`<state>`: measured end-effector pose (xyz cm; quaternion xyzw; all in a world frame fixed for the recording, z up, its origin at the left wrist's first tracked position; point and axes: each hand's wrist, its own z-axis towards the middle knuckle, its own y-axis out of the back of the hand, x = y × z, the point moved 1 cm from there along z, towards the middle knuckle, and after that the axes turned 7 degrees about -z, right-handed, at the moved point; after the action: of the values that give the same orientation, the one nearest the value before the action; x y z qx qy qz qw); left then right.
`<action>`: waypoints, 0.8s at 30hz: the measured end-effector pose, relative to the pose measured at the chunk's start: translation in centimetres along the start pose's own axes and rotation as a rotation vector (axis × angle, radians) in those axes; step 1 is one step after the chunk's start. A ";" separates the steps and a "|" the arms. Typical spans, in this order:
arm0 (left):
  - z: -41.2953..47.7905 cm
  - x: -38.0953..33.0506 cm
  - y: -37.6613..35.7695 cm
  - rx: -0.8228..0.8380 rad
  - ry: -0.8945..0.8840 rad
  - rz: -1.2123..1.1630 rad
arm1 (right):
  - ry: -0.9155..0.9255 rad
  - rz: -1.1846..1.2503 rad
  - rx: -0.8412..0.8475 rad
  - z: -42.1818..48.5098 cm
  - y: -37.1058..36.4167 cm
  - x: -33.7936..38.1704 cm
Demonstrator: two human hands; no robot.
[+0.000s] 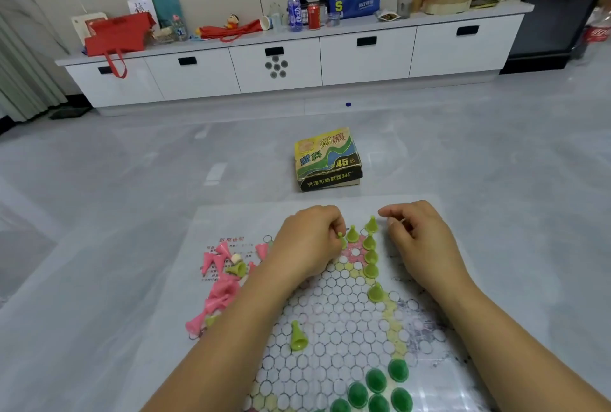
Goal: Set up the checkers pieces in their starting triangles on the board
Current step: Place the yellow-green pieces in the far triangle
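A paper checkers board (334, 322) with printed circles lies on the floor. Several light green cone pieces (371, 256) stand upright in the far triangle. My left hand (310, 243) pinches one light green piece (340, 237) at the triangle's left side. My right hand (416, 236) hovers just right of the top piece (372, 223), fingers curled, nothing visible in them. One light green piece (298, 336) lies on its side mid-board. Dark green pieces (377, 385) stand in the near triangle. Pink pieces (218, 292) lie heaped on the board's left margin.
The game's cardboard box (327, 160) stands on the grey floor beyond the board. A long white cabinet (291, 61) with bags, bottles and cans lines the far wall. A small blue object (348, 104) lies on the floor.
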<state>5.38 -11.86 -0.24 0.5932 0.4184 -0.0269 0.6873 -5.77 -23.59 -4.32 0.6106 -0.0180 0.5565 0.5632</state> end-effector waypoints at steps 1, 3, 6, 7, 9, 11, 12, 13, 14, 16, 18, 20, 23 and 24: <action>0.0 0.2 0.0 0.003 0.004 -0.016 | 0.019 -0.044 0.013 0.0 -0.1 0.0; -0.1 0.7 0.1 0.017 0.034 -0.085 | 0.049 -0.093 0.039 0.0 -0.3 0.1; -0.3 1.2 0.4 0.034 0.080 -0.181 | 0.069 -0.096 0.064 -0.1 -0.3 0.2; -0.3 1.2 0.4 0.038 0.086 -0.204 | 0.072 -0.100 0.068 -0.2 -0.2 0.2; -0.3 1.3 0.4 0.040 0.089 -0.227 | 0.073 -0.113 0.078 -0.2 -0.2 0.3; -0.3 1.5 0.3 0.032 0.089 -0.240 | 0.072 -0.123 0.085 -0.2 -0.2 0.4; -0.2 1.5 0.3 0.030 0.089 -0.246 | 0.070 -0.125 0.086 -0.3 -0.2 0.4; -0.2 1.6 0.3 0.029 0.091 -0.253 | 0.069 -0.127 0.089 -0.3 -0.2 0.4; -0.2 1.6 0.3 0.029 0.092 -0.257 | 0.070 -0.131 0.091 -0.3 -0.2 0.5; -0.1 1.6 0.3 0.025 0.090 -0.257 | 0.073 -0.144 0.097 -0.2 -0.2 0.5; -0.1 1.6 0.2 0.021 0.082 -0.253 | 0.068 -0.149 0.101 -0.2 -0.2 0.6; -0.1 1.6 0.2 0.019 0.077 -0.247 | 0.066 -0.150 0.102 -0.3 -0.1 0.6; -0.1 1.6 0.2 0.018 0.077 -0.257 | 0.063 -0.148 0.103 -0.3 -0.1 0.6; -0.1 1.6 0.2 0.019 0.078 -0.262 | 0.062 -0.147 0.103 -0.3 -0.1 0.6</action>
<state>6.46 -10.99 -1.06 0.5408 0.5184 -0.0971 0.6553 -5.66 -22.93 -4.05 0.6210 0.0728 0.5325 0.5706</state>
